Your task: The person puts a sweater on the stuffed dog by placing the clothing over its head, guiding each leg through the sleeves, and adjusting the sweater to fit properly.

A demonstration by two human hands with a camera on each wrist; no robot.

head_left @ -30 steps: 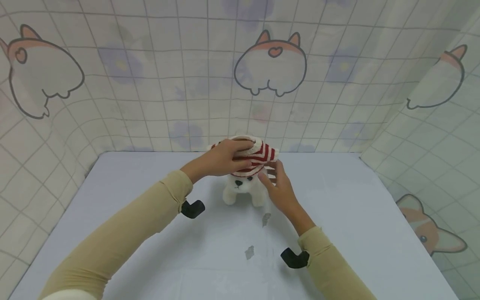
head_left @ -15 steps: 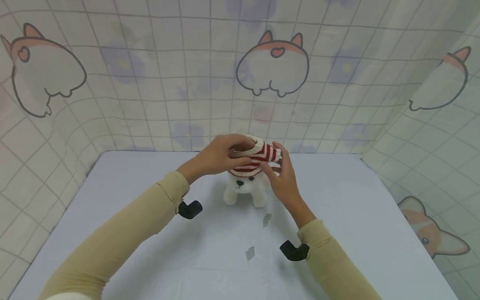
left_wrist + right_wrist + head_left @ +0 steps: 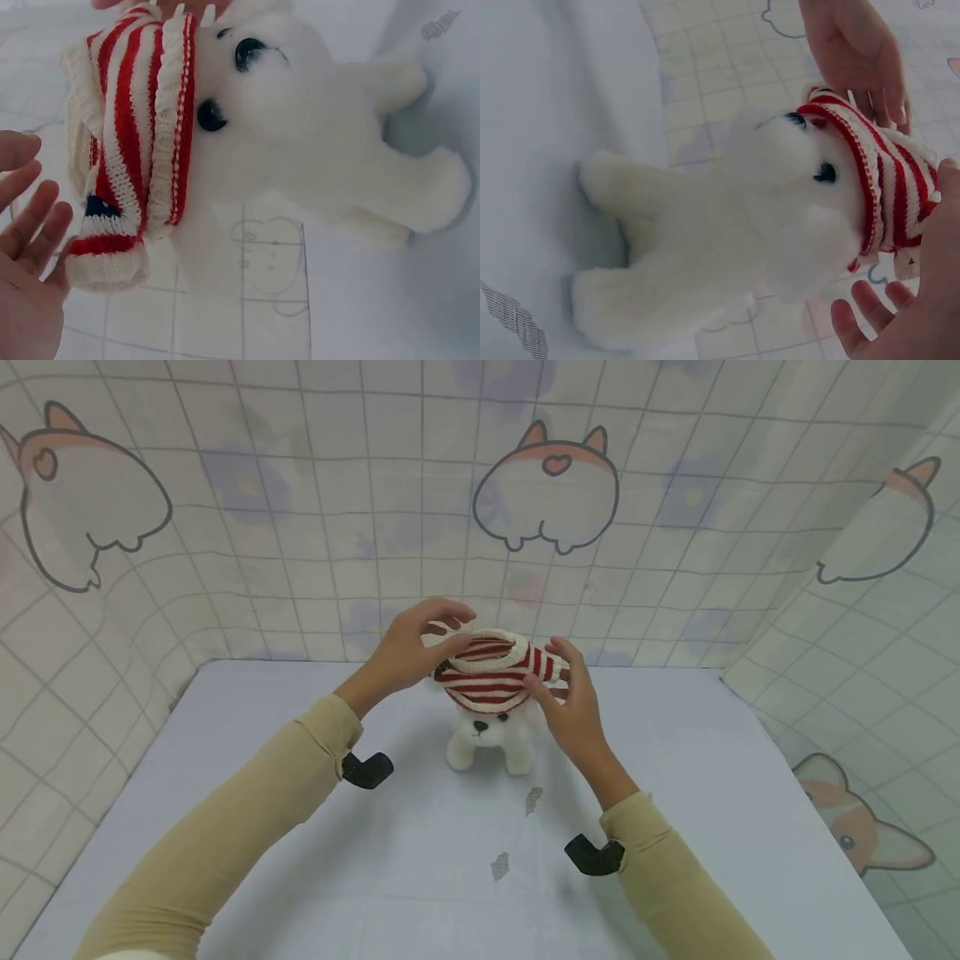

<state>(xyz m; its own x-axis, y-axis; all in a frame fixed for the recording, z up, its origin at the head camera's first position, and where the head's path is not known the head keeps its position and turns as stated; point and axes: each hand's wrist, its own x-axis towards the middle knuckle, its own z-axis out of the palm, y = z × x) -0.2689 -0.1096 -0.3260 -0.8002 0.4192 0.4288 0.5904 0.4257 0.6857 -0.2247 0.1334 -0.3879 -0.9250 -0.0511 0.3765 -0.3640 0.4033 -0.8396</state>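
Observation:
A white plush dog (image 3: 487,739) stands on the table facing me, with dark eyes and a nose. Over the top of its head sits a small red-and-white striped knitted sweater (image 3: 487,681), neck opening up and sleeves out to both sides. A dark blue patch marks the sleeve on the left. My left hand (image 3: 416,643) is at that side, fingers loosely spread; in the left wrist view its fingertips are right at the sleeve cuff (image 3: 109,268). My right hand (image 3: 573,706) is around the other sleeve, thumb in front; in the right wrist view its fingers (image 3: 870,304) are spread apart.
The white table (image 3: 675,760) has two grey worn patches (image 3: 500,865) in front of the dog. Behind and at both sides hangs a checked curtain (image 3: 337,485) with corgi drawings. A black wrist mount (image 3: 367,770) sticks out from each cuff.
My left hand has let go of the sweater's neck and moved up and left, uncovering the left sleeve. My right hand has shifted slightly up and right at the sleeve. The dog stays in place.

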